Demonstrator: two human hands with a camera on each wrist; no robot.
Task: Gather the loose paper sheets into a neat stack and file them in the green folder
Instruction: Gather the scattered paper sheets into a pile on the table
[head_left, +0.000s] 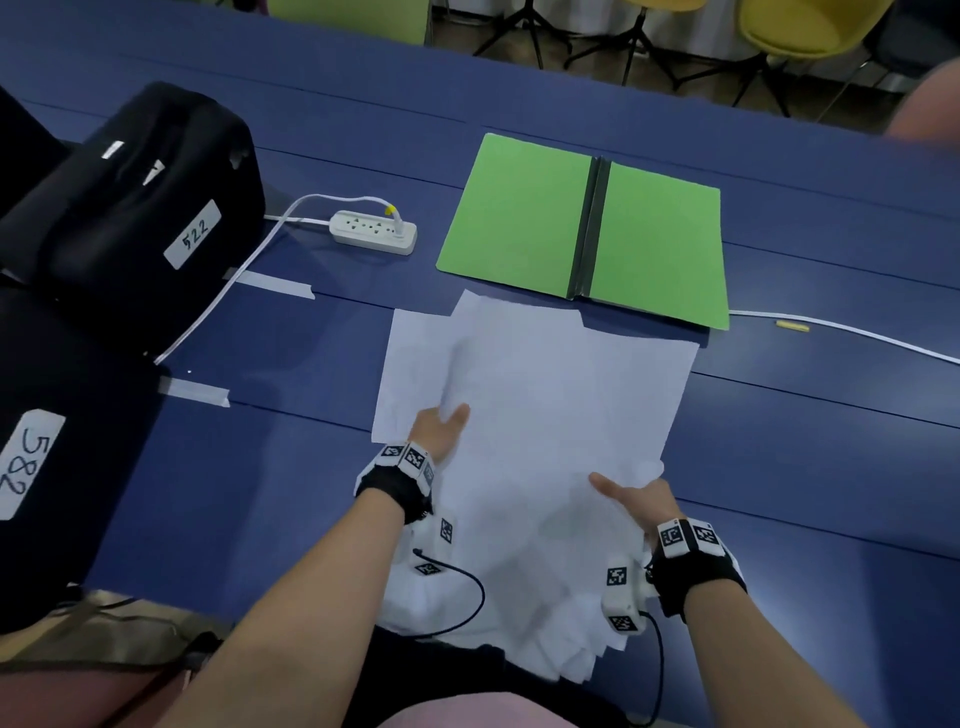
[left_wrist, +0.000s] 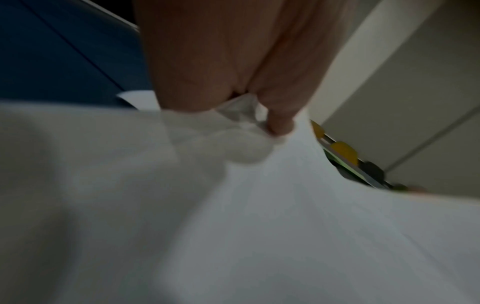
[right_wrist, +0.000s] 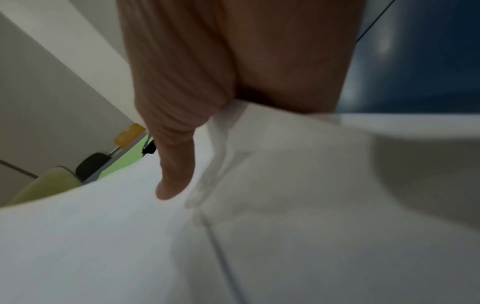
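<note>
A fanned, uneven bundle of white paper sheets (head_left: 545, 415) is held above a blue table (head_left: 779, 467) by two bare hands, with the green folder (head_left: 587, 228) lying open and flat just beyond the sheets' far edge. The left hand (head_left: 441, 426) is seen at the bundle's left edge, thumb laid on top; in the left wrist view paper is bunched and pinched between thumb and fingers (left_wrist: 280, 121). The right hand (head_left: 636, 501) is seen at the lower right edge, thumb extended across the top sheet and the fingers hidden underneath, so that the paper is clamped between them. The near ends of the sheets droop off the table edge toward the person's lap, and one sheet appears to lie flat on the table, sticking out to the left under the lifted ones. The step in hand is judged to be the gathering and squaring of the pile. It would be done well if the grip were loosened slightly, the bundle stood on one long edge and tapped on the table until the corners align, and the crumpled left corner smoothed. Both forearms are extended forward, wrists low, palms turned inward toward each other. A white power strip (head_left: 374, 231) and black bags (head_left: 130, 197) are seen at left.
</note>
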